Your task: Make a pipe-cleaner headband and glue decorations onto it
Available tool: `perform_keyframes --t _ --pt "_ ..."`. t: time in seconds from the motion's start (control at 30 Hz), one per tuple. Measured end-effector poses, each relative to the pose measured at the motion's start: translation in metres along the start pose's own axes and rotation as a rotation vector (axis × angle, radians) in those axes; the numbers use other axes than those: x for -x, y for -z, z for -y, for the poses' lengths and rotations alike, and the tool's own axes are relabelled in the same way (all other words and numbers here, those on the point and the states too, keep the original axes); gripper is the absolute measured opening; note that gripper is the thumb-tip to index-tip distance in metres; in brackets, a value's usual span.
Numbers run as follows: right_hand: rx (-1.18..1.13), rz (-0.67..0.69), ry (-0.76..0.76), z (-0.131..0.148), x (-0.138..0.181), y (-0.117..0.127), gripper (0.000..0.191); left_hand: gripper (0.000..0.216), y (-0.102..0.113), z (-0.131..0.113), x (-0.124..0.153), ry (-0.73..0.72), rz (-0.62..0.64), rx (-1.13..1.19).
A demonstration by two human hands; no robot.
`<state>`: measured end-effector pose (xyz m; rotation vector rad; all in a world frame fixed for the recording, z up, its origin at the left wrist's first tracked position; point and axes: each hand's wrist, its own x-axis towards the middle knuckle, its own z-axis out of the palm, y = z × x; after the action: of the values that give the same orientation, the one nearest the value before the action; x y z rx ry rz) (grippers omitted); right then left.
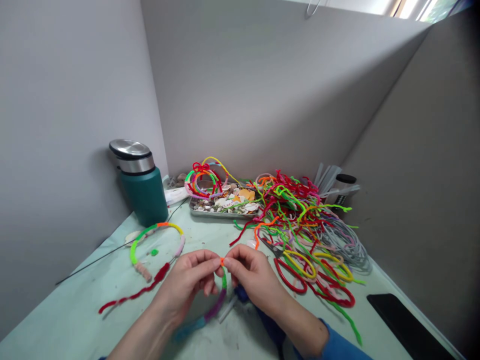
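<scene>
Both hands meet at the middle of the table. My left hand (191, 280) and my right hand (251, 275) pinch the orange tip of a multicoloured pipe cleaner strand (215, 305) between thumbs and forefingers. The strand hangs down from the pinch in green, purple and blue sections. Left of my hands lies a curved strand wrapped in green, orange, yellow, pink and red (150, 250). A pair of small scissors (272, 247) lies just right of my right hand.
A big heap of loose pipe cleaners (303, 220) fills the right side. A metal tray of shells (223, 205) stands at the back, with coloured rings on it. A green flask (140, 182) stands back left. A black phone (405, 325) lies front right.
</scene>
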<state>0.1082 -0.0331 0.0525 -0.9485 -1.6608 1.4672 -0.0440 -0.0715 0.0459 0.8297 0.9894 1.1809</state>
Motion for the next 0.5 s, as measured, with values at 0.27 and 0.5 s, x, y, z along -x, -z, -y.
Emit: perform_keyframes --t 0.27,0.5 --pt "0.061 0.029 0.038 0.001 -0.002 0.003 0.021 0.014 -0.002 -0.002 0.0 0.04 0.029 0.109" --pt "0.818 -0.053 0.206 0.025 0.014 0.048 0.021 0.016 -0.001 -0.003 0.001 0.04 -0.061 0.097"
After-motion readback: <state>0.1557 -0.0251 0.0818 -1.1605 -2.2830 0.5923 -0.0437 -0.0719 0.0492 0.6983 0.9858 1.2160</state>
